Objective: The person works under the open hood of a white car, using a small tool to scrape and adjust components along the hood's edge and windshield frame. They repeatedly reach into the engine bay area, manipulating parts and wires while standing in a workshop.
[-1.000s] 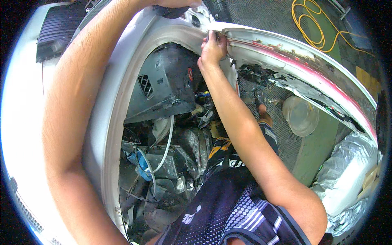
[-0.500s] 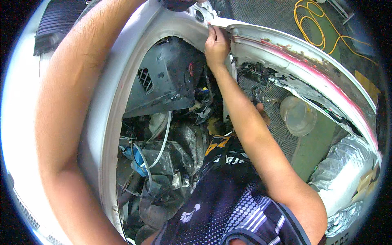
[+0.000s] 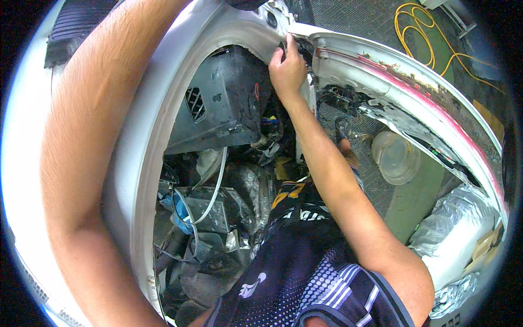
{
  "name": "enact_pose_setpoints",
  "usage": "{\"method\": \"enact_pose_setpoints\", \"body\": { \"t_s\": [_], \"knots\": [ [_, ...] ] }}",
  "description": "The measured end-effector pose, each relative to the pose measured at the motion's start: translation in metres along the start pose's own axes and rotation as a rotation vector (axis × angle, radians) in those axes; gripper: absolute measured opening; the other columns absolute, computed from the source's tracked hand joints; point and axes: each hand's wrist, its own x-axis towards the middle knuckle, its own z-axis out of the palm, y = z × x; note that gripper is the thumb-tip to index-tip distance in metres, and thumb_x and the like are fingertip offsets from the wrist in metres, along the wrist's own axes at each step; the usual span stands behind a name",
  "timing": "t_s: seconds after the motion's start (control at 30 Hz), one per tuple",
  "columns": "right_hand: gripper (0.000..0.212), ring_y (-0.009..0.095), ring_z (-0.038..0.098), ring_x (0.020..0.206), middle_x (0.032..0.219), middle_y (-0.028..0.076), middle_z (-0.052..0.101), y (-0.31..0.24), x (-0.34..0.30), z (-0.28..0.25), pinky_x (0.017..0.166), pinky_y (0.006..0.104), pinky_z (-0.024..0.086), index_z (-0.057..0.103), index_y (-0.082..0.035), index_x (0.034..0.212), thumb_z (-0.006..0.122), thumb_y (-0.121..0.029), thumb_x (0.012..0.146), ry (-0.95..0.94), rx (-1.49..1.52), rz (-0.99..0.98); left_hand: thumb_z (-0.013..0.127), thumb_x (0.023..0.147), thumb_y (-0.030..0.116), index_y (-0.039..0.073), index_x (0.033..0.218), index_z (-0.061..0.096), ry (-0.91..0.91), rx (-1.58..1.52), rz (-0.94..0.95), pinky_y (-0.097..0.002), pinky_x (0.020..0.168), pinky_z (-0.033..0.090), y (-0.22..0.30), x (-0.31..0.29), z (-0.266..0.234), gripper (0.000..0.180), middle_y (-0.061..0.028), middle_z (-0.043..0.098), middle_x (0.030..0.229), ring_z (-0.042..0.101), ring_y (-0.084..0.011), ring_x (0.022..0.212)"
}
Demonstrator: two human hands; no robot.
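Note:
My right hand point(image 3: 288, 71) reaches up to the corner where the white car body point(image 3: 126, 180) meets the open door point(image 3: 381, 82). Its index finger points upward against the white edge by the hinge side, with the thumb apart from it; the other fingers are mostly hidden. Beside them is a dark gap. Along the left runs my left arm point(image 3: 81, 163), over the white body panel, and its hand lies past the top edge. A black rounded thing point(image 3: 246, 4), cut off by that edge, shows near the left wrist; I cannot make out what it is.
Inside the door opening are a grey dashboard piece point(image 3: 218, 103), a white tube point(image 3: 219, 185) and blue material point(image 3: 177, 212). Beyond the door stand a clear plastic bucket point(image 3: 396, 158) and a coiled yellow hose point(image 3: 430, 43). Silvery wrapping point(image 3: 452, 223) lies at right.
My right hand has gone from fingers bunched at the corner to an extended index finger and a separate thumb. The view has shifted slightly; my left arm stays along the body.

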Motion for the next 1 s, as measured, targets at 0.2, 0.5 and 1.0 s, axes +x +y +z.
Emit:
{"method": "enact_pose_setpoints", "body": {
  "t_s": [0.2,0.5,1.0],
  "knots": [
    [0.042,0.039,0.068,0.102,0.114,0.022,0.07,0.048,-0.025,-0.003,0.09,0.0444,0.053,0.061,-0.001,0.13,0.061,-0.017,0.091,-0.025,0.11,0.001,0.071,0.081,0.039,-0.003,0.097,0.074,0.002,0.065,-0.021,-0.044,0.083,0.054,-0.002,0.007,0.001,0.045,-0.0268,0.071,0.095,0.07,-0.0386,0.089],
    [0.036,0.012,0.065,0.088,0.102,0.009,0.071,0.133,-0.087,-0.068,0.079,0.0251,0.05,0.06,0.001,0.128,0.067,-0.016,0.097,-0.433,0.436,0.305,0.064,0.08,0.035,-0.003,0.095,0.075,-0.027,0.043,-0.019,-0.0466,0.083,0.055,0.002,0.001,-0.005,0.041,-0.0267,0.071,0.095,0.07,-0.0394,0.09],
    [0.029,0.012,0.062,0.084,0.098,0.002,0.068,0.33,-0.208,-0.49,0.07,0.0279,0.051,0.066,-0.005,0.112,0.074,-0.023,0.091,0.345,0.044,0.466,0.064,0.09,0.049,0.008,0.123,0.067,0.217,-0.006,-0.045,-0.0461,0.091,0.054,0.007,0.001,0.007,0.053,-0.0215,0.072,0.106,0.069,-0.0373,0.101]
  ]
}}
